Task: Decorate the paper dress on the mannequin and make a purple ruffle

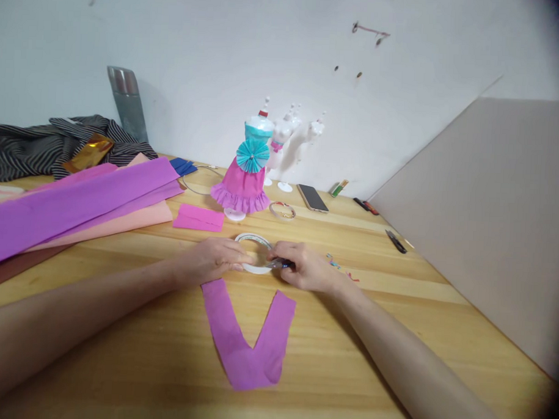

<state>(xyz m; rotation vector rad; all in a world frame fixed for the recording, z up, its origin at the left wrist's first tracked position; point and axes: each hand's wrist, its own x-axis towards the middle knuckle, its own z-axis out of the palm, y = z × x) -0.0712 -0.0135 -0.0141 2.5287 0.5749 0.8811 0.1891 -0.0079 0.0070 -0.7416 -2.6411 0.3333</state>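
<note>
A white roll of tape (251, 238) lies flat on the wooden table (395, 311). My left hand (216, 259) rests on its left side, fingers closed over the rim. My right hand (305, 266) presses against the roll's right side and pinches a small dark tool (281, 265) that I cannot name for sure. Just in front of both hands lies a V-shaped folded strip of purple crepe paper (249, 346).
A small mannequin in a pink and teal paper dress (244, 181) stands behind, with white bare mannequins (291, 139) beside it. Long purple and peach paper sheets (73, 205) lie left, a pink folded piece (199, 218), a phone (312, 198), a tape ring (282, 210), scissors (396, 241), striped cloth (43, 143).
</note>
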